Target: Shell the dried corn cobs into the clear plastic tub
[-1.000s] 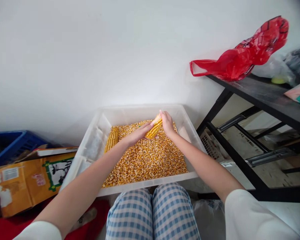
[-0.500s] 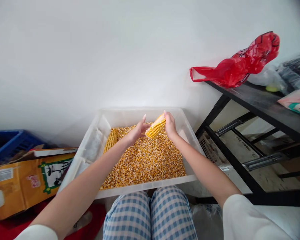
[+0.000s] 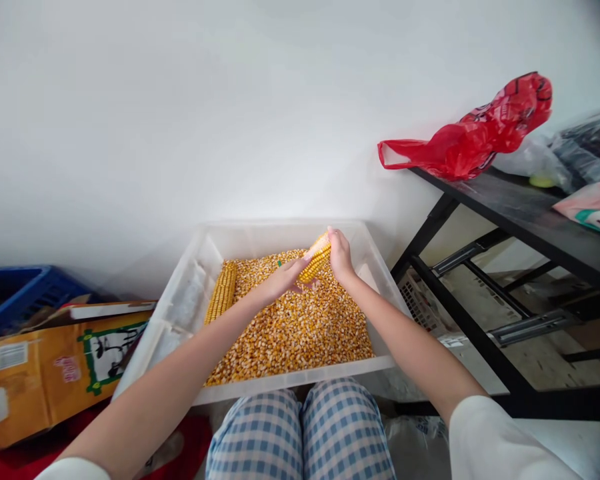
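Both hands are on a partly stripped corn cob (image 3: 316, 262), tilted over a translucent plastic bin (image 3: 285, 230). My right hand (image 3: 341, 257) wraps round its upper right end. At the lower left end, my left hand (image 3: 286, 277) closes on the cob with the thumb along its bare strip; some of its fingers are hidden underneath. Loose corn kernels (image 3: 300, 340) fill much of the bin. Another corn cob (image 3: 222, 293), with its kernels on, rests at the bin's left side. A small green thing (image 3: 280, 263) shows beside my left hand, too small to name.
To the right stands a black metal-framed table (image 3: 510, 200) with a red plastic bag (image 3: 473, 143) at its corner. A cardboard box (image 3: 45, 373) and a blue crate (image 3: 25, 293) are on the left. The white wall (image 3: 230, 120) is right behind the bin.
My left hand has come in from beside the cob and closed on its lower end. The right hand keeps its hold. The view has shifted slightly.
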A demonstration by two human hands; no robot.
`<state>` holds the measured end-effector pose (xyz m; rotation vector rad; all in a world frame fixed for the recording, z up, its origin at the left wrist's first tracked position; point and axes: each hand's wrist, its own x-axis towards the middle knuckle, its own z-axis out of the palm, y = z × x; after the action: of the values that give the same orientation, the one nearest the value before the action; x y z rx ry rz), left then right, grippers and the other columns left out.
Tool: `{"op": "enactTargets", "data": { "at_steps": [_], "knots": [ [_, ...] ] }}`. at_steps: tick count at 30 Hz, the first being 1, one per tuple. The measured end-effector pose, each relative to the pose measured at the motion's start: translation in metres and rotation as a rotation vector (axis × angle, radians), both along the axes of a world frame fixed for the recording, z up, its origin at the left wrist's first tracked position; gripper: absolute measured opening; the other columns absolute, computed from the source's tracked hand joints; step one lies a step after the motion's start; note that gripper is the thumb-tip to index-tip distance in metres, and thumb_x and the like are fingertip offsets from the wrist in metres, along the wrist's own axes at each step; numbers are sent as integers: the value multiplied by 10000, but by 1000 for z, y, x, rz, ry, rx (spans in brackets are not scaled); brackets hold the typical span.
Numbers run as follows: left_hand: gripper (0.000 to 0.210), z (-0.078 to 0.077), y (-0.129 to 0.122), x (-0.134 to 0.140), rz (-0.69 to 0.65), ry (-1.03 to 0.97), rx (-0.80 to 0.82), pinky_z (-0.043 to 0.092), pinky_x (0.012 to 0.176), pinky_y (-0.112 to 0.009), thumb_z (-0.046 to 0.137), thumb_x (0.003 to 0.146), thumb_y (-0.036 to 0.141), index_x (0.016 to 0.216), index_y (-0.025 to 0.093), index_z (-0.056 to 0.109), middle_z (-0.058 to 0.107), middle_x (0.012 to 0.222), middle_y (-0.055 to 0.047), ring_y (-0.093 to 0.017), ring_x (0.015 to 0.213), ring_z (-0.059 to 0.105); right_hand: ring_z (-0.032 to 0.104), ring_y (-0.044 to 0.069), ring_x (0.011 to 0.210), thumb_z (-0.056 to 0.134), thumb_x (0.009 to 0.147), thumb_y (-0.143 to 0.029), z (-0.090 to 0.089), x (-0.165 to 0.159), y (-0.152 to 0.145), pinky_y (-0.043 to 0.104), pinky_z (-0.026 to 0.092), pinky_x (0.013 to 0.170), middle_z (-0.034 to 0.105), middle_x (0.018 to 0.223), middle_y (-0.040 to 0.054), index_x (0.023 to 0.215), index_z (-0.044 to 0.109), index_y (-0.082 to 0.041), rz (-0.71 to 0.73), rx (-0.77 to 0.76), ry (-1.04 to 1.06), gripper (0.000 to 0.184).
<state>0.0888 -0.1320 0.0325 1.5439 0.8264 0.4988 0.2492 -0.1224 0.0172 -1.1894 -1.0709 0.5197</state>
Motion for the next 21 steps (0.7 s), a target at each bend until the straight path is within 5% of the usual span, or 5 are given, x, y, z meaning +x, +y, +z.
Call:
{"op": "enactTargets", "data": {
  "at_steps": [4, 12, 18, 21],
  "knots": [
    [585, -4, -2, 4, 49, 37, -8, 474, 525, -292, 380, 776, 682, 844, 125, 546, 548, 572, -25, -162, 498, 551, 359, 109, 573, 405, 863, -493, 0, 0, 0, 237, 305, 556, 342, 600, -42, 637, 343, -205, 6, 15, 2, 371],
    [563, -9, -2, 4, 30, 88, 144, 408, 494, -249, 273, 826, 661, 624, 171, 463, 476, 480, -5, -128, 450, 479, 391, 110, 571, 459, 825, -522, -2, 1, 3, 232, 342, 561, 374, 591, -44, 635, 376, -206, 35, -7, 61, 378],
    [554, -12, 5, 2, 96, -11, 17, 401, 455, -238, 284, 821, 660, 717, 159, 497, 473, 533, -2, -116, 460, 446, 575, 148, 686, 651, 697, -434, 6, 0, 5, 284, 472, 669, 573, 747, -35, 905, 466, -241, 567, -125, 461, 339],
    [529, -14, 9, 0, 96, -73, -65, 428, 473, -237, 365, 803, 652, 875, 153, 525, 504, 609, -9, -122, 514, 487, 616, 155, 766, 715, 643, -334, 10, -1, 1, 301, 497, 722, 611, 848, -31, 952, 454, -255, 632, -125, 508, 413]
  ]
}}
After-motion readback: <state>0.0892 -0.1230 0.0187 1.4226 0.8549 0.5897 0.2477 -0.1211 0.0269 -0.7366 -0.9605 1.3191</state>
